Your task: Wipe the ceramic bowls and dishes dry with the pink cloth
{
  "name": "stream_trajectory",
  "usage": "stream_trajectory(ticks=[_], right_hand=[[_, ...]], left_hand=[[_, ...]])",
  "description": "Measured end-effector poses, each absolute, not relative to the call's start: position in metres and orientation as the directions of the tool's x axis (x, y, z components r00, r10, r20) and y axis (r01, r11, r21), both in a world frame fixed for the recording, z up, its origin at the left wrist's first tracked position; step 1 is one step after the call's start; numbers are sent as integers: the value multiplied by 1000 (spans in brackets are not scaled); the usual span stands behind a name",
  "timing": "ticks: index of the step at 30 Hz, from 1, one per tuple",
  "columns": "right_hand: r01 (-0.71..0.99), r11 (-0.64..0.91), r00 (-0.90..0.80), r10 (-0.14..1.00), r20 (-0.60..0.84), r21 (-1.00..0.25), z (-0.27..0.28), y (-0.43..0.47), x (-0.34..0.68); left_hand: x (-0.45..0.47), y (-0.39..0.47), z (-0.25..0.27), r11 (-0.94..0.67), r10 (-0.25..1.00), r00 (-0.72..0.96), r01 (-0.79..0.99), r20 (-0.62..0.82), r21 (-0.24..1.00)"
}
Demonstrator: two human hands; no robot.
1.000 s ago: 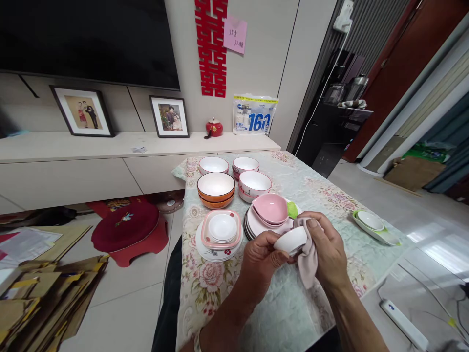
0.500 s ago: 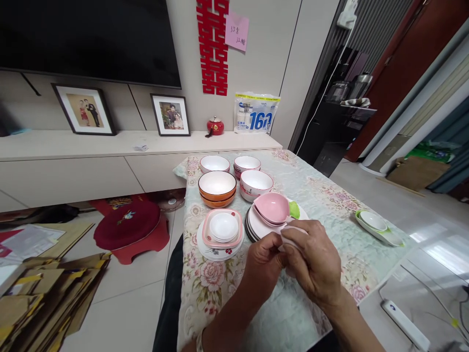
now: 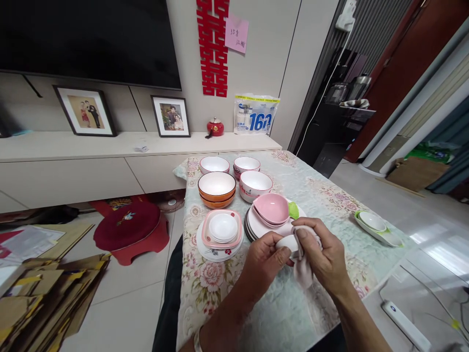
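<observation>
My left hand point(image 3: 269, 259) grips a small white dish point(image 3: 288, 246) by its edge, thumb on top. Pinched in my right hand point(image 3: 324, 254) is a pale pinkish cloth point(image 3: 303, 271), which wraps over the dish's right side and hangs below it. Part of the dish is hidden by the cloth and fingers. Just beyond my hands, a pink leaf-shaped bowl point(image 3: 273, 208) with a green end rests on a stack of plates point(image 3: 253, 222). Left of that, small white bowls point(image 3: 223, 227) sit inside a pink-rimmed square dish point(image 3: 240, 234) on flowered plates point(image 3: 208, 253).
Orange bowls point(image 3: 218, 198) and white bowls point(image 3: 256, 183) stand in stacks toward the table's far end. A small bowl on a green-edged dish point(image 3: 392, 237) lies at the right edge. A red stool point(image 3: 128, 225) and flattened cardboard point(image 3: 51, 293) are on the floor at left.
My hands have moved apart slightly, so the white dish now shows between them. The cloth has come into view, hanging below my right hand.
</observation>
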State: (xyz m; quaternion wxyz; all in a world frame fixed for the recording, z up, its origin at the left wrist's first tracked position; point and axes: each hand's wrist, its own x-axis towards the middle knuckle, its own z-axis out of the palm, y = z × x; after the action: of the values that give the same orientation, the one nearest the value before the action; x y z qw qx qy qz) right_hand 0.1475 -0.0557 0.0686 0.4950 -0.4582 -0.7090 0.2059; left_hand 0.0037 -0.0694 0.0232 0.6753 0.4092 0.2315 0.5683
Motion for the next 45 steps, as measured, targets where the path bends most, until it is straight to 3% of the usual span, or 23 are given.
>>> stream_trajectory(ticks=[4, 6, 8, 11, 13, 16, 21, 26, 35, 42, 45], right_hand=[[594, 714, -338, 640, 690, -371, 77, -66, 136], [588, 761, -425, 579, 696, -274, 80, -70, 132], [550, 768, -398, 586, 706, -328, 80, -71, 132], [457, 641, -134, 736, 664, -617, 74, -65, 139], [356, 493, 22, 845, 535, -794, 68, -58, 144], [302, 363, 79, 912, 402, -882, 59, -48, 149], [517, 328, 129, 883, 451, -791, 50, -47, 154], [566, 460, 131, 770, 625, -684, 63, -65, 151], [785, 562, -101, 533, 840, -262, 67, -74, 128], [695, 664, -219, 561, 798, -276, 63, -84, 115], [752, 611, -167, 541, 825, -248, 65, -79, 121]], left_hand=[[4, -71, 28, -129, 946, 190, -518, 261, 846], [3, -73, 30, -239, 931, 143, -455, 335, 858], [2, -74, 30, -317, 912, 115, -408, 393, 856], [1, -74, 28, -334, 898, 115, -453, 426, 827], [3, -73, 26, -284, 904, 117, -552, 410, 784], [6, -72, 26, -133, 936, 127, -736, 329, 664], [8, -70, 31, 20, 981, 119, -853, 156, 522], [8, -70, 32, 87, 993, 117, -878, 35, 470], [11, -74, 34, 118, 982, 169, -891, 79, 438], [10, -73, 32, 95, 991, 128, -877, 38, 470], [10, -74, 33, 80, 992, 117, -864, 43, 497]])
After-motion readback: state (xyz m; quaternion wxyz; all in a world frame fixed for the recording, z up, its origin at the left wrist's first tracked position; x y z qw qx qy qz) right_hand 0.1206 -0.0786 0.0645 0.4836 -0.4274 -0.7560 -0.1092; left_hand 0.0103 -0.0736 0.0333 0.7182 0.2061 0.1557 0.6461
